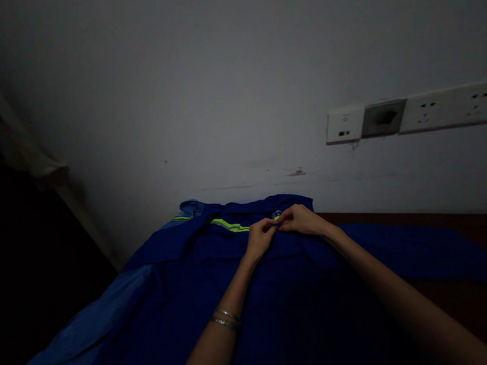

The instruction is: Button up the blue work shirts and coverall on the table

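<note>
Two silvery bangles (225, 322) circle the bare left forearm (207, 361).

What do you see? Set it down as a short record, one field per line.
Left hand: fingertips pinching dark cloth, close to the right hand's
Right hand: fingertips pinching at the same spot
Dark blue garment: spread out under both hands
Yellow-green stripe: just beyond the left hand
Light blue cloth: along the picture's left side
Silver bangles: on the left forearm
Socket panel: on the wall, upper right
Light: dim
</note>
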`<action>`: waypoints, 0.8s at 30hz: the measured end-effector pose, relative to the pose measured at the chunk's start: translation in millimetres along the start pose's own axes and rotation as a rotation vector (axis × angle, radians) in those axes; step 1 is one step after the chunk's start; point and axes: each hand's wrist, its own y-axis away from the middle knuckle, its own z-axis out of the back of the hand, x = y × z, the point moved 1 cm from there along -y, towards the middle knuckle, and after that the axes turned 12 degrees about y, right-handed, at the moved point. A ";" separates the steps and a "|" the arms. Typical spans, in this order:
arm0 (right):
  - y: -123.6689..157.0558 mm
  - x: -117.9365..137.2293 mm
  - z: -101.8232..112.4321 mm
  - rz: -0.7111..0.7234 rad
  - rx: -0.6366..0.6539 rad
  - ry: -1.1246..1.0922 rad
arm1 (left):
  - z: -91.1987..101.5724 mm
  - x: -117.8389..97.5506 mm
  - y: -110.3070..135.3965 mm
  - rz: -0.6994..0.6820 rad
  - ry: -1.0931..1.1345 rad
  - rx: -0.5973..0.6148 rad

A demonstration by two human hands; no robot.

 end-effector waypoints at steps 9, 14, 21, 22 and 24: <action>-3.9 -16.1 -9.2 0.016 -0.046 -0.066 | -1.2 8.0 -1.3 0.006 0.045 -0.004; -5.3 -19.0 -14.6 0.014 -0.054 -0.102 | -0.1 8.9 -2.9 0.038 0.062 0.000; -5.9 -20.6 -16.3 0.025 -0.074 -0.156 | -1.0 6.0 -3.4 0.062 0.114 -0.005; -5.9 -20.7 -16.2 0.027 -0.070 -0.165 | -0.5 4.7 -3.6 0.071 0.125 -0.005; -6.0 -20.4 -16.1 0.028 -0.068 -0.172 | 1.5 1.6 -4.3 0.092 0.157 0.007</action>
